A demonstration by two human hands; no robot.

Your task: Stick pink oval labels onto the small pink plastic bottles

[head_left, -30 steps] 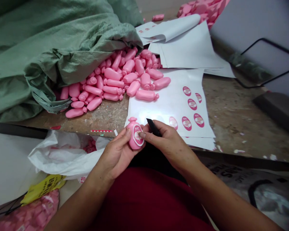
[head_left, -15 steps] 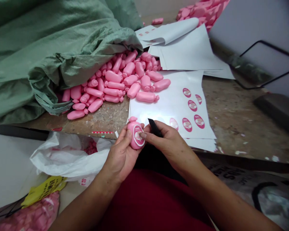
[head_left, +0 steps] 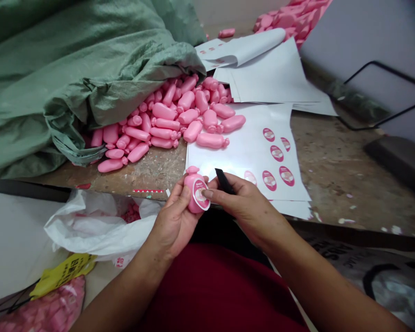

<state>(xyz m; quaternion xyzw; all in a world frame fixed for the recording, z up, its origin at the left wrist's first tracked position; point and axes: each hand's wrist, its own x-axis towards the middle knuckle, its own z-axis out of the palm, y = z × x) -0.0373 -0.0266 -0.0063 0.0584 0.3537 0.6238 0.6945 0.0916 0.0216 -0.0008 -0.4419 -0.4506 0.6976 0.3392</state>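
Observation:
My left hand is closed around a small pink plastic bottle, its capped end pointing away from me. An oval pink label with a white rim lies on the bottle's face. The thumb of my right hand presses on that label near its right side. A flat black tool, its kind unclear, is gripped in the same right hand, its slanted tip sticking out past the fingers. Just beyond both hands lies a white sticker sheet with several oval labels on it.
Many pink bottles spill from a green sack on the worktable. More paper sheets lie behind. A white plastic bag hangs below the table edge. A black wire frame stands at right.
The bottle has turned slightly in my left hand, so its label faces more to the right. My right thumb stays on the label. The view has shifted a little.

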